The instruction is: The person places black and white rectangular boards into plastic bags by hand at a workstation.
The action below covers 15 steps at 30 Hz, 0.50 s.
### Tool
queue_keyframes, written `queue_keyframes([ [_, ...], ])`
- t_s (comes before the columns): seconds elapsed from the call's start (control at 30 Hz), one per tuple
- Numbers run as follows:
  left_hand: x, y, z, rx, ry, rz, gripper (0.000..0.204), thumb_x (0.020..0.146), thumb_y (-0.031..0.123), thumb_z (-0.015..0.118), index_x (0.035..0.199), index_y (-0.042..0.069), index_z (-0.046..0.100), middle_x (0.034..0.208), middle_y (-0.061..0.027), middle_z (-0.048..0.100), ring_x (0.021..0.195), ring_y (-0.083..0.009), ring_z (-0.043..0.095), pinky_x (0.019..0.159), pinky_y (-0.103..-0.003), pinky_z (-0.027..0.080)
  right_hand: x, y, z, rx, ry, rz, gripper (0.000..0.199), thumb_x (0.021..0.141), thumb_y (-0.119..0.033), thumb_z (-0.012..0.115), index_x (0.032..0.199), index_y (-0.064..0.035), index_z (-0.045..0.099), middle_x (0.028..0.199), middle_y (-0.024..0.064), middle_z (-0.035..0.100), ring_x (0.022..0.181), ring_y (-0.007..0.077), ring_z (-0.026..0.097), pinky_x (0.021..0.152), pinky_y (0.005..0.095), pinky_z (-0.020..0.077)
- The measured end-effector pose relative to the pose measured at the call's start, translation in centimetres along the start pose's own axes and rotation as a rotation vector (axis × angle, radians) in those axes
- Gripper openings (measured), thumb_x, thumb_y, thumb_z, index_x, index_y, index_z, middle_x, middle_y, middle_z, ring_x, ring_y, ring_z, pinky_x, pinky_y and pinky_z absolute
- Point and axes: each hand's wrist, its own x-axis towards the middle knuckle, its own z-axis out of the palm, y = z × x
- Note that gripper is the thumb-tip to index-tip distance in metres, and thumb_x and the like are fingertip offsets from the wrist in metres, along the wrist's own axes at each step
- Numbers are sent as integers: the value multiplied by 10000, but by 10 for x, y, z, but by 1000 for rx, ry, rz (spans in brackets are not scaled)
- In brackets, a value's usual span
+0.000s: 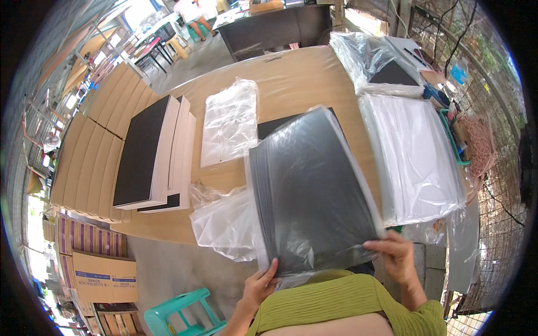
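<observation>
A set of black boards (314, 190) sits inside a clear plastic bag (309, 255), held tilted over the near side of the bench (302, 67). The left hand (260, 287) grips the bag's near left corner, thumb on top; the right hand (396, 256) pinches the near right corner. Several board edges show along the left side, so the boards look fully in, while loose film bunches along the near edge; whether that end is closed cannot be told. This pack therefore seems mostly done, with squaring or closing perhaps left.

Partly beneath it, a black board (274, 126) lies on the bench without visible film. Just left are flat clear bags (230, 123) and a crumpled clear bag (224, 224), apparently unused. Further left, a stack of black-topped boards (147, 151) stands unbagged, so more appears to remain, beside brown cardboard bundles (89, 168). To the right, a white stack under clear plastic (414, 162) and, beyond it, a film-covered black pack (395, 73) suggest finished work, though that is uncertain.
</observation>
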Motion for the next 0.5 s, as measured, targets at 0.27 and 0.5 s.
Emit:
queue_keyframes([
  [0.27,168,113,86,29,170,768,543,811,120,704,1321,35,537,709,-42,581,517,-167,520,479,-293,441,-3,72,-102,-472,1000,-13,321,787,106,496,945,-24,743,869,54,591,730,120,539,634,227,402],
  [0.5,202,154,171,-65,142,905,561,836,182,672,1357,69,496,690,-31,551,506,-176,538,484,-294,457,-33,167,-179,-467,949,234,333,853,62,445,984,-38,735,1006,86,651,933,206,614,851,270,457],
])
